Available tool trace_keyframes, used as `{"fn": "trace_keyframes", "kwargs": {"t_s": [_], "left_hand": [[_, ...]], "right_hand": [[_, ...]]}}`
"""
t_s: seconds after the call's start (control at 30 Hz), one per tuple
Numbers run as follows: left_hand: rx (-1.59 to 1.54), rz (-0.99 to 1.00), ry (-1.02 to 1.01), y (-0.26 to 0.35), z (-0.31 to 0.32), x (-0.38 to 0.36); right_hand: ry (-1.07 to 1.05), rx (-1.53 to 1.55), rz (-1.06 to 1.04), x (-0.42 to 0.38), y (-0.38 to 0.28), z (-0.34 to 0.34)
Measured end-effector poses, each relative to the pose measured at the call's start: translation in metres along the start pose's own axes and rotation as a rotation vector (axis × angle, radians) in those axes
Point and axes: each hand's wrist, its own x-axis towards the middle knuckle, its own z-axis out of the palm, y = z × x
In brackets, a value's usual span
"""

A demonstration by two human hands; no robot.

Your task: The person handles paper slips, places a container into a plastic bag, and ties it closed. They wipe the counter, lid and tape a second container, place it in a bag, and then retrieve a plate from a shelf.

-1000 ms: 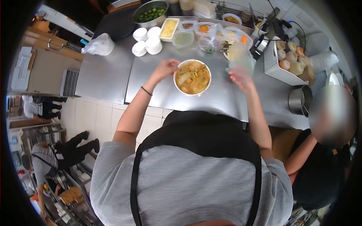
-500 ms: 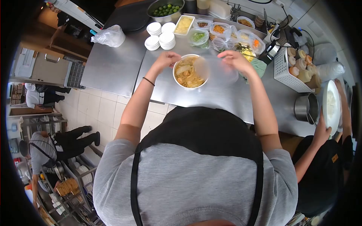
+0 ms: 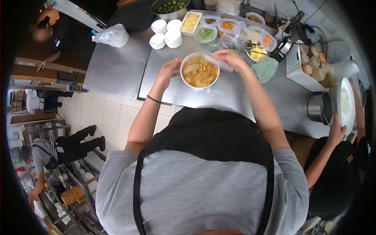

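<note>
A round white takeaway bowl (image 3: 190, 85) filled with noodles and pale vegetable pieces (image 3: 200, 72) stands on the steel counter before me. My left hand (image 3: 169, 71) is at its left side, fingers apart and fingertips right at the wall. Between the fingers of my right hand (image 3: 231, 60) is a translucent plastic lid (image 3: 221, 64), tilted and overlapping the bowl's upper right rim. The noodles are still visible under and beside it.
Stacked white dishes (image 3: 172, 38), a tray of yellow food (image 3: 191, 21) and bagged toppings (image 3: 228, 26) line the back. Right are a green cloth (image 3: 265, 69), a bottle basket (image 3: 299, 70) and a steel pot (image 3: 319, 107). A co-worker holds a white plate (image 3: 345, 102).
My right hand has moved left, bringing the lid over the bowl's right rim. My left hand has come lower along the bowl's left side. At far left, another person has come further into view.
</note>
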Motion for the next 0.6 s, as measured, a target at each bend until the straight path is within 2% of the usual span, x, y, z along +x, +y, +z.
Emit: {"fn": "trace_keyframes", "kwargs": {"t_s": [0.07, 0.1, 0.17, 0.2, 0.27, 0.3, 0.37, 0.4, 0.5, 0.6], "left_hand": [[-0.096, 0.001, 0.044, 0.001, 0.004, -0.007], [-0.099, -0.002, 0.049, 0.001, 0.008, -0.012], [-0.162, 0.060, 0.118, 0.002, 0.022, -0.020], [-0.164, 0.057, 0.120, 0.004, 0.027, -0.024], [-0.208, 0.077, 0.160, 0.008, 0.037, -0.030], [-0.208, 0.076, 0.160, 0.005, 0.040, -0.028], [-0.124, 0.167, 0.263, -0.005, 0.047, -0.025], [-0.124, 0.163, 0.263, -0.009, 0.052, -0.025], [0.026, 0.356, 0.422, -0.018, 0.065, -0.018], [0.083, 0.378, 0.515, -0.026, 0.066, -0.008]], "right_hand": [[0.062, -0.113, -0.165, -0.013, -0.002, 0.005], [0.056, -0.115, -0.162, -0.014, 0.004, 0.010], [0.225, 0.003, -0.367, -0.011, 0.019, 0.026], [0.223, 0.002, -0.364, -0.011, 0.023, 0.031], [0.522, -0.304, -0.571, -0.012, 0.027, 0.041], [0.521, -0.303, -0.570, -0.013, 0.028, 0.047], [0.707, -0.291, -0.649, -0.015, 0.029, 0.060], [0.707, -0.290, -0.646, -0.013, 0.031, 0.064], [0.791, -0.262, -0.659, -0.008, 0.033, 0.073], [0.855, -0.377, -0.721, -0.006, 0.033, 0.078]]}}
